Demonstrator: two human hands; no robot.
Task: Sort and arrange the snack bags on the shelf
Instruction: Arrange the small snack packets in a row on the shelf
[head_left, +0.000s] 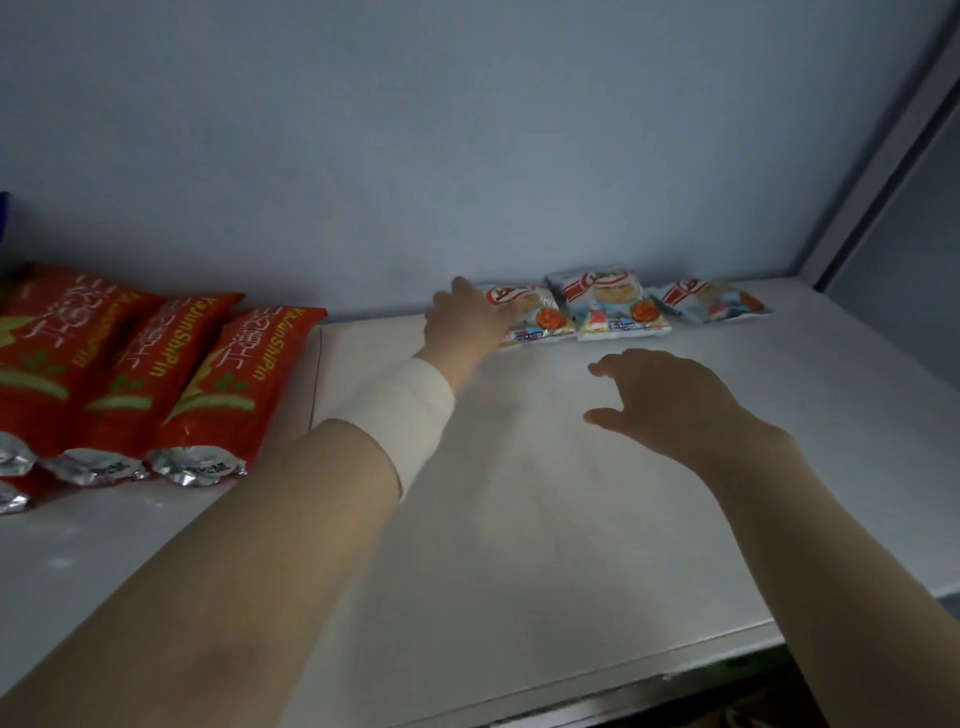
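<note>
**Pale shelf, left hand on the end bag**

Looking down onto a white shelf board (519, 519), with a pale blue-grey back wall (467, 130) behind and a grey upright (883, 156) at the right edge. Dim light, soft focus.

Over on the left: long red snack bags (156, 374) lying flat, side by side and touching, crimped silver ends toward the camera.

Far back on the right, tight against the wall: three small packets in a close row. Left small bag (540, 317), middle small bag (613, 306) right up against it, right small bag (717, 304) at the end.

Reaching deep with the left hand (467, 322), white wrap (410, 410) round the wrist, fingers laid over the left end of the left small bag. Touching it for sure. Pinching or merely resting on it? Impossible to tell from behind the knuckles.

Hovering nearer the camera, the right hand (670, 400): fingers spread and loosely bent, holding nothing, above bare shelf board just in front of the middle small bag, apart from all three.

Sliver of something blue (2, 213) at the far left edge, too cut off to name.
</note>
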